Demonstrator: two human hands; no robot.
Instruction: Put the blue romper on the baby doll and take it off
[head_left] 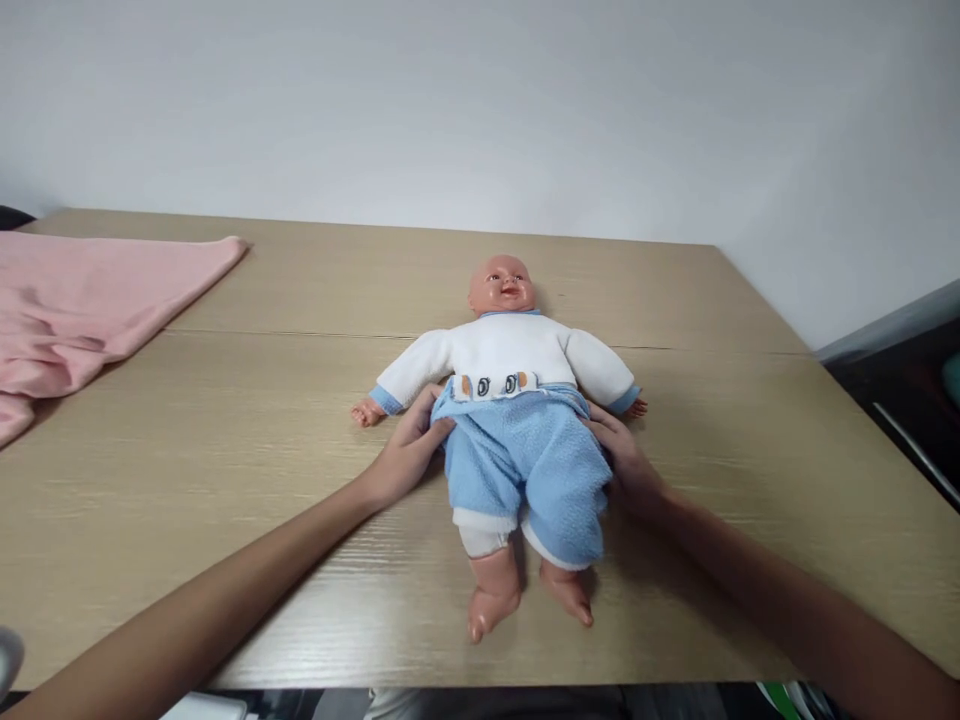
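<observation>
Left hand (414, 442) and right hand (621, 452) grip the blue trousers (525, 440) mid-frame; uneven pulling could skew the waistband (495, 405) or drag the doll (508, 345) sideways.

You have even, moderate light on the grey wall (450, 120), with pale glare along the near part of the tabletop (337, 630) and soft shadows to the right of the doll (517, 345), where your right hand (628, 460) looks dimmer than your left hand (409, 450). Your wide lens stretches both forearms (255, 570) toward the lower corners, and the grey shape (9, 655) at lower left is probably too blurred for you to identify.
</observation>
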